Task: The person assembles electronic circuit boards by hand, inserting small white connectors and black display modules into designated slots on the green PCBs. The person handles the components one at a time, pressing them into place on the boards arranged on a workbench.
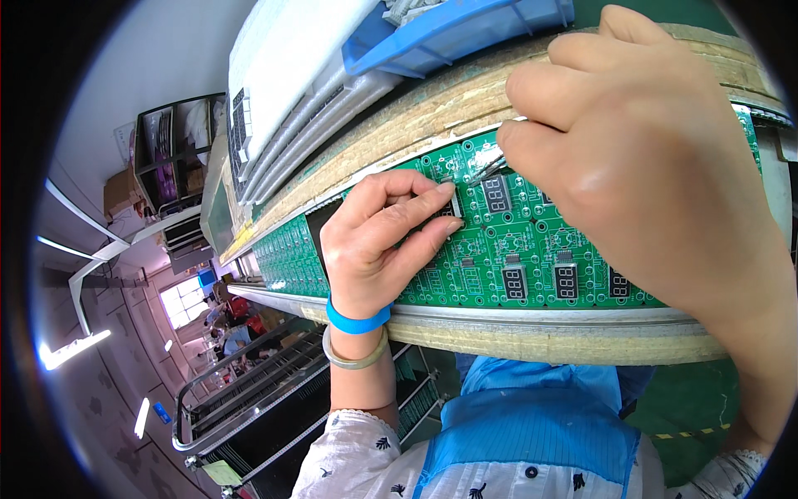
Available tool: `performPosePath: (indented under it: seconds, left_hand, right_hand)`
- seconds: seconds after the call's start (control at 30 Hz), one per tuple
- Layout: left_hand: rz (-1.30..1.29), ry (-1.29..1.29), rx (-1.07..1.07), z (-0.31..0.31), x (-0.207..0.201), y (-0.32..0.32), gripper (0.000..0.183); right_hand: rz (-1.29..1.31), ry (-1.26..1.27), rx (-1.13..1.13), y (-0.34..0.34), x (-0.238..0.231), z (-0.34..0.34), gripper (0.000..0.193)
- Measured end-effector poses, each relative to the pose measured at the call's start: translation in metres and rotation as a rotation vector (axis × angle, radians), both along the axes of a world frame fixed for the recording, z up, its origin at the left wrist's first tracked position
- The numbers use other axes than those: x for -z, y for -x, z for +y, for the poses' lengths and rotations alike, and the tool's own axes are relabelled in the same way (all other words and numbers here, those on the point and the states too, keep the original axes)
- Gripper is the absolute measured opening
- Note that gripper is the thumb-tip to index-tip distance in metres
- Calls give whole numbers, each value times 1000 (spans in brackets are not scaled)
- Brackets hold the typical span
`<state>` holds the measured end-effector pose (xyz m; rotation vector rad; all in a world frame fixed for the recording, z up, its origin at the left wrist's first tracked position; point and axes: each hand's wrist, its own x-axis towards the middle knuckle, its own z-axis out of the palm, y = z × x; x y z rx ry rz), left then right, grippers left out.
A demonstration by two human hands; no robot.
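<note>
My left hand point(378, 233) pinches a small digit display point(451, 206) by its edges at the green circuit board panel point(490, 233). Fingers cover most of that display, so I cannot tell whether it is fully seated. My right hand point(632, 133) is closed above the panel, a little further right. From under its thumb a thin metal tool point(489, 165) points down toward the board; its shape is partly hidden. Beside it, another black digit display point(496, 194) stands on the panel. Nearer me, further displays point(566, 281) sit in a row.
Wooden-edged rails point(532, 339) run along both sides of the panel. Beyond the far rail lie a blue bin point(465, 37) and stacked white foam trays point(291, 91). More green boards point(287, 258) lie to the left. A metal rack point(249, 407) stands at lower left.
</note>
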<state>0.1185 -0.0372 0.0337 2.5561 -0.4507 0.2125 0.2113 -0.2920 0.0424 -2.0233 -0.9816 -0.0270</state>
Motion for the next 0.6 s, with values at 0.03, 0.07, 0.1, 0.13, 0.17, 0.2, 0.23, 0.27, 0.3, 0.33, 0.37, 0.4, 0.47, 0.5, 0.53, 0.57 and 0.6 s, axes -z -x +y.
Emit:
performPosePath:
  seconds: [0.03,0.07,0.1,0.13,0.17,0.2,0.23,0.27,0.3,0.33,0.37,0.4,0.47,0.5,0.53,0.57,0.6]
  left_hand:
    - [-1,4,0,0,1,0,33]
    - [-2,8,0,0,1,0,33]
    - [-6,5,2,-1,1,0,33]
    - [-10,3,5,-1,1,-1,32]
    - [-14,0,8,-2,0,-2,32]
    - [-7,-4,10,-1,0,-2,32]
    - [1,-9,12,0,0,-2,32]
    - [8,-14,15,0,0,-2,32]
    - [12,-6,11,2,1,-2,32]
    - [16,2,7,3,1,-1,33]
    - [20,10,3,4,2,-1,33]
    - [21,10,6,3,1,-1,33]
    - [25,9,12,3,0,-2,33]
    - [22,13,15,3,0,-3,33]
    - [18,17,17,2,1,-3,33]
    - [15,21,19,2,1,-3,33]
    - [12,24,23,3,2,-3,33]
  right_hand:
    - [-4,0,2,1,-1,0,21]
    - [-5,1,3,1,-2,-1,21]
    - [-4,-1,3,0,-2,-2,20]
    - [-1,-5,3,-1,-1,-2,20]
    - [0,-7,0,-2,-2,-2,20]
    - [-3,-5,3,-2,-2,-3,20]
    - [-4,-3,2,-2,-2,-2,20]
    - [-4,-4,5,-2,-3,-3,20]
    - [-3,-2,3,-2,-2,-2,19]
    - [-8,-3,5,-2,-2,-1,19]
    - [-6,-2,5,-1,-2,-1,19]
    - [-8,-1,5,-2,-2,-1,19]
    - [-6,-5,10,-2,-2,-2,18]
    - [-9,-6,11,-2,-2,-2,18]
    - [-11,-8,13,-2,-2,-3,18]
    - [-12,-8,14,-3,-1,-3,18]
    - [-13,-10,14,-2,-1,-3,18]
